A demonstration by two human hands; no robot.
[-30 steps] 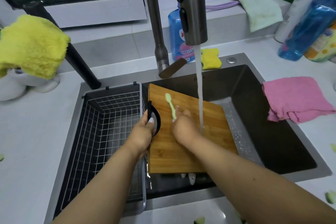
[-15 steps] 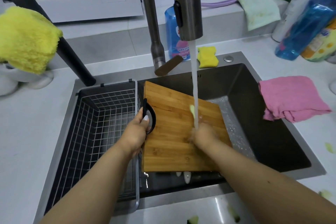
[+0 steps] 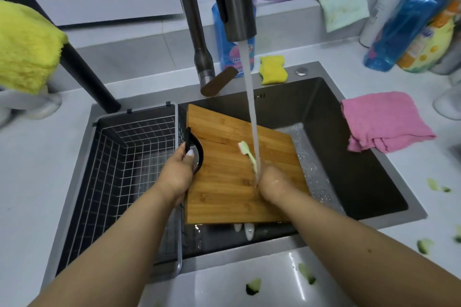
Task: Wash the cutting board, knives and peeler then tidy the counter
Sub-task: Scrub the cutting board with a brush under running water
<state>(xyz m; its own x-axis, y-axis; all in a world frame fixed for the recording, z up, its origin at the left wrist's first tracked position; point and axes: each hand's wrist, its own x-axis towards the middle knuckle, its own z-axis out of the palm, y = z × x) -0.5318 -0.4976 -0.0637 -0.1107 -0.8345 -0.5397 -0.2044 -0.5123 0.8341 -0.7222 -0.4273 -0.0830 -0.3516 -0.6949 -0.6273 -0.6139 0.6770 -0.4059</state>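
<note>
The washing looks only begun: the bamboo cutting board (image 3: 234,177) lies tilted across the sink (image 3: 349,157) under the running water stream (image 3: 252,112), and cucumber peel scraps (image 3: 253,286) lie on the counter (image 3: 30,182) at five and six o'clock, so tidying is not yet done. The left hand (image 3: 178,172) is closed on the board's black handle (image 3: 194,149) at its nine o'clock edge. The right hand (image 3: 272,183) is closed around a pale green tool (image 3: 247,154), likely the peeler, pressed on the board beneath the stream. White handles (image 3: 248,230), perhaps the knives, poke out under the board's near edge. The wire drain basket (image 3: 129,164), at nine o'clock, looks empty. A pink cloth (image 3: 384,119) lies at three o'clock.
</note>
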